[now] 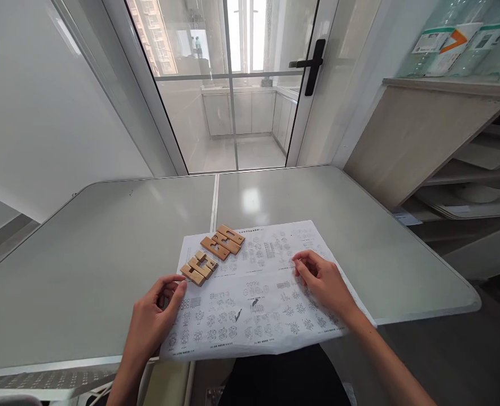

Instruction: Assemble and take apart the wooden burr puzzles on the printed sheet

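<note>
A large printed sheet of paper (pixel 271 310) covered in small line diagrams lies on the table, its near edge hanging over the front. Two groups of notched wooden puzzle pieces rest near its upper left corner. The farther group of wooden pieces (pixel 223 242) is slanted side by side; the nearer group of wooden pieces (pixel 199 268) is laid close together around a gap. My left hand (pixel 157 307) is beside the nearer group, fingers curled with space between thumb and fingers, holding nothing visible. My right hand (pixel 321 276) lies on the paper's right side, fingertips closed together, nothing seen in them.
The grey-white table (pixel 106 254) has a seam down its middle. Beyond it stands a glass door (pixel 254 124) with a black handle (pixel 315 66). To the right, a shelf unit (pixel 436 129) carries clear plastic bottles (pixel 461 48). My lap (pixel 284 378) is below the front edge.
</note>
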Demonstrator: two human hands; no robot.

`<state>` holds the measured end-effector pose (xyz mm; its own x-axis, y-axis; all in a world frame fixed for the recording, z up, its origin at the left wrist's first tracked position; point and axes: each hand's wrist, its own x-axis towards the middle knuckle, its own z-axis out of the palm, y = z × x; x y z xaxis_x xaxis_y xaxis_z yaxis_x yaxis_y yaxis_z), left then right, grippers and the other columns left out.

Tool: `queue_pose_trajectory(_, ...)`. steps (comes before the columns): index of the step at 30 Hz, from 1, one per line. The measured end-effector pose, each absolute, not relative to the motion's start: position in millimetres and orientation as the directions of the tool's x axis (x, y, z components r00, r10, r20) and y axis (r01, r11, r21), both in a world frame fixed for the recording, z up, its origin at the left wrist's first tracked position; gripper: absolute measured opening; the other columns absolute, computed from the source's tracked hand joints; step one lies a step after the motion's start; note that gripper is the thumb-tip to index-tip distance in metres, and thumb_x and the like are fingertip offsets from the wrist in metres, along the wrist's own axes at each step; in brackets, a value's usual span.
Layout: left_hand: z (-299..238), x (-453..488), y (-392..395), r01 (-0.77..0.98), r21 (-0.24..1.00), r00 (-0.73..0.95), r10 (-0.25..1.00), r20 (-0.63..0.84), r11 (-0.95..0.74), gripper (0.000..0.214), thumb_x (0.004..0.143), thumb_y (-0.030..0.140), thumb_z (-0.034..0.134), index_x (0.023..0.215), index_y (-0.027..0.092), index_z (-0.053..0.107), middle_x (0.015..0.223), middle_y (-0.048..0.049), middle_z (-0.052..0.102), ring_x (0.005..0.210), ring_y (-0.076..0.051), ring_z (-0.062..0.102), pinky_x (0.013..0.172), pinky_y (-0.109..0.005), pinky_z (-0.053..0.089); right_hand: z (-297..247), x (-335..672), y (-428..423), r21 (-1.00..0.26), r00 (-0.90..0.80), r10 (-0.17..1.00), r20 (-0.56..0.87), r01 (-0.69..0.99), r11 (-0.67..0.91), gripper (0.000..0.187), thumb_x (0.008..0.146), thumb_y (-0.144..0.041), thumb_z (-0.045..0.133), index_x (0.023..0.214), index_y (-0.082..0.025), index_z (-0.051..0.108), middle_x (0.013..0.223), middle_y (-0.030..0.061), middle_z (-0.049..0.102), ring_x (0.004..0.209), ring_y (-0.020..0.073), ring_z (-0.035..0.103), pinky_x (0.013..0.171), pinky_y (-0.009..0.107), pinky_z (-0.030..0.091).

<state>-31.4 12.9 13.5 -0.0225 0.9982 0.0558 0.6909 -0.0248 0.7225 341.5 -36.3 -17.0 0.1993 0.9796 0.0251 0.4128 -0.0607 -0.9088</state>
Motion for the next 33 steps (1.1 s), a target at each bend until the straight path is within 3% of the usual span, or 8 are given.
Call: queue_pose_trajectory(33,15.2,-25.6,11.4,0.713,0.700,-0.018,0.997,0.069,-0.036,0.052,0.087,0.067,0.061,0.107,0.021,0.074,0.083,-0.0027,0.074,0.067,-0.017,0.061,0.064,-0.027,0.048,-14.4,341.6,-39.2,-0.902,0.215,0.976,0.022,0.425,-0.074,0.027,0.101,-0.048,0.054,0.099,-0.025,0.066,0.076,-0.0003,0.070,0.060,0.0170,0.055,0.061,0.032,0.044)
